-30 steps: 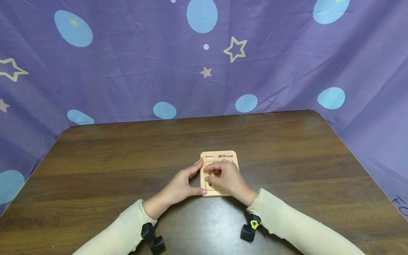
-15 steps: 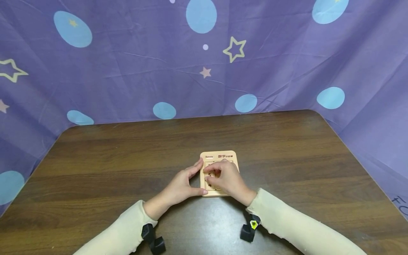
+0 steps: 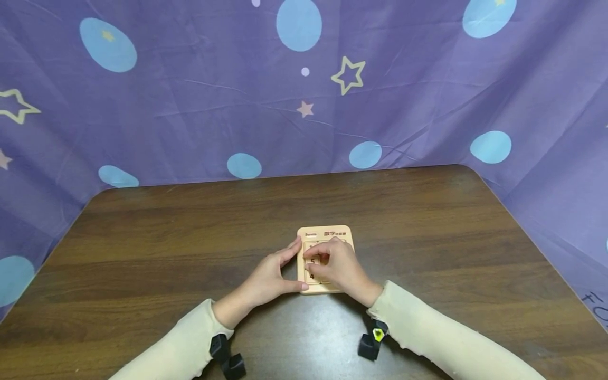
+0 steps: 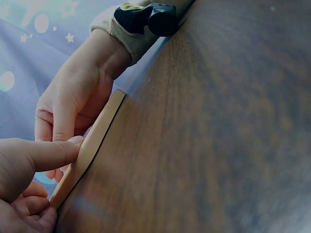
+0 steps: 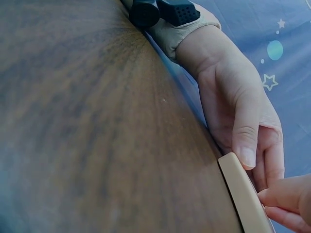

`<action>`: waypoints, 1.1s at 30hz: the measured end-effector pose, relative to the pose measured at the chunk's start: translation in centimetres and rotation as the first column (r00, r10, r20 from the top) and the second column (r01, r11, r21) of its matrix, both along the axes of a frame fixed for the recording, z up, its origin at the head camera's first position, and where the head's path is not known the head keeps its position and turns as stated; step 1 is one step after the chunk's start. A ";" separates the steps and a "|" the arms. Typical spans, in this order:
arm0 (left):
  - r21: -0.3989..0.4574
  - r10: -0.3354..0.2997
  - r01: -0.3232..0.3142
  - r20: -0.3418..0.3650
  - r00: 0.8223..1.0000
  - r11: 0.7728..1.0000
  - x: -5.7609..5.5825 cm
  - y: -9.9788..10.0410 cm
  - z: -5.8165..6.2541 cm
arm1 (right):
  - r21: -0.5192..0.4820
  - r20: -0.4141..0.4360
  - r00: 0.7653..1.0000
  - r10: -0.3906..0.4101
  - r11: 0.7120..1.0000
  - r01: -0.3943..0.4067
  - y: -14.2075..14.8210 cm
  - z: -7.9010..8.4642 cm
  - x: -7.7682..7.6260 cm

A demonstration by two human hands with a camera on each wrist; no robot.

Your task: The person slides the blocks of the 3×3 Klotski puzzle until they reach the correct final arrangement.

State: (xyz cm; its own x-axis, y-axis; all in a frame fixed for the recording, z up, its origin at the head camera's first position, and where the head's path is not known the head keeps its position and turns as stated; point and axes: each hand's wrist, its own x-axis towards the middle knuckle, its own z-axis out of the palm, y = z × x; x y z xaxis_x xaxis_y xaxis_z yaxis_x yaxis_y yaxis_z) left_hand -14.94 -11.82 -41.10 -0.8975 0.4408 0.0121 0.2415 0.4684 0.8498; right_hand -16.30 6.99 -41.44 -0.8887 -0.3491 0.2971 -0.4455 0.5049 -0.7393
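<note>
A pale wooden number sliding puzzle (image 3: 325, 233) lies flat on the table, with printed characters along its top edge. Tiles marked 1, 5 and 4 show in its left column; the right hand covers most others. My left hand (image 3: 266, 277) holds the puzzle's left side, thumb at the near corner and fingers along the edge. Its thumb also shows on the rim in the left wrist view. Over the tiles is my right hand (image 3: 344, 266), its bent index finger and thumb parted, their tips touching the left column around the 5. The right wrist view shows these fingertips at the board's face.
The puzzle stands on a dark brown wooden table (image 3: 190, 227). Behind and beside it hangs a purple cloth (image 3: 190, 105) with blue ovals and stars. A black camera (image 3: 227, 356) is strapped to the left wrist and another (image 3: 370, 343) to the right.
Both hands and the puzzle keep practically the same places. Only a very slight shift of the whole head view shows.
</note>
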 end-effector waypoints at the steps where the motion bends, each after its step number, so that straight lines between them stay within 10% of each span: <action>1: -0.002 0.000 0.000 -0.001 1.000 1.000 0.0 0.0 0.0 | 0.001 0.001 1.000 -0.002 1.000 0.002 0.0 0.0 0.0; 33: -0.058 0.031 -0.032 -0.024 0.999 0.998 0.3 0.2 -0.2 | 0.044 -0.011 1.000 -0.018 0.999 0.019 2.3 -0.3 -0.1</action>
State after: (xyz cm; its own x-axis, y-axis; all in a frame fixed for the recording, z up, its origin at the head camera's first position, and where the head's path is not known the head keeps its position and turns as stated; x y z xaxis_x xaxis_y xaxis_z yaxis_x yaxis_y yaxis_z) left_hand -14.66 -11.58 -41.27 -0.9107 0.4129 0.0085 0.2454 0.5245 0.8153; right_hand -16.44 9.32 -41.74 -0.8921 -0.3456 0.2911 -0.4434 0.5456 -0.7111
